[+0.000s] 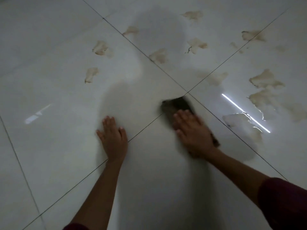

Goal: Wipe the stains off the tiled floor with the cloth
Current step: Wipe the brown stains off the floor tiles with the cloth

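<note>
Lying flat on the tiled floor (49,90), the dark cloth (178,105) sat just below the point where four tiles met, its far end poking out beyond the fingertips and a ragged edge showing on the outer side of the wrist. The right hand (192,133) pressed down on it with fingers straight and laid together, palm flat, not curled round the fabric; the hand and cloth were blurred, so finer detail of the grasp could not be told. The left hand (113,136) rested open on the bare tile just beside a grout line, fingers straight and slightly spread, thumb out to the side, holding nothing. The two hands were near each other but apart, with the grout line running between them.

Brownish stains (264,79) lay scattered over the glossy pale tiles. The biggest patches were to the right of the cloth, some of them wet-looking and glinting. Smaller blotches (101,48) sat farther off, up and to the left, with others across the far tiles. A fainter smear (216,78) lay just past the tile junction, beyond the cloth.

A bright strip of reflected light (245,112) cut across the wet patch on the right. A dimmer reflection (37,114) showed on the left tile. Dark red sleeves (285,201) covered both forearms near the frame's lower edge.
</note>
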